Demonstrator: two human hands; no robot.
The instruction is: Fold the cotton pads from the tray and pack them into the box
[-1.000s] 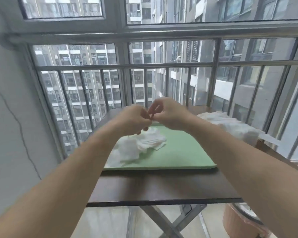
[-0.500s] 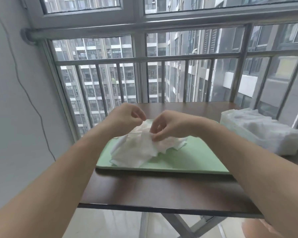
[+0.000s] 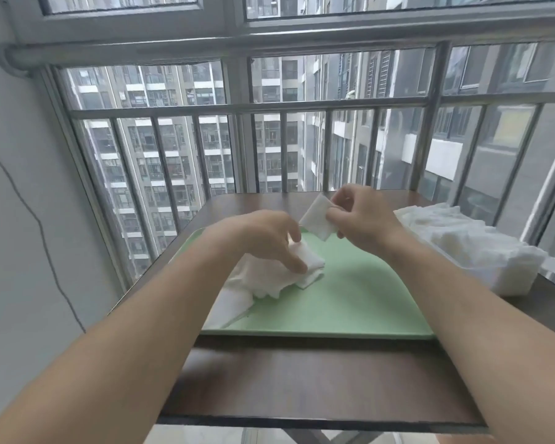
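Pinched edge-on by the right hand (image 3: 359, 219), the small folded white cotton pad (image 3: 318, 219) may spring open — and the left hand (image 3: 269, 238), gripping the crumpled white pad heap (image 3: 266, 282), may lift several.

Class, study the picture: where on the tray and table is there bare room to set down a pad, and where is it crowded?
Free: the right half of the tray, between the pad pile and its right rim; the table strip between tray and near edge. Crowded: the tray's left, under the pile and left hand; the box, heaped full.
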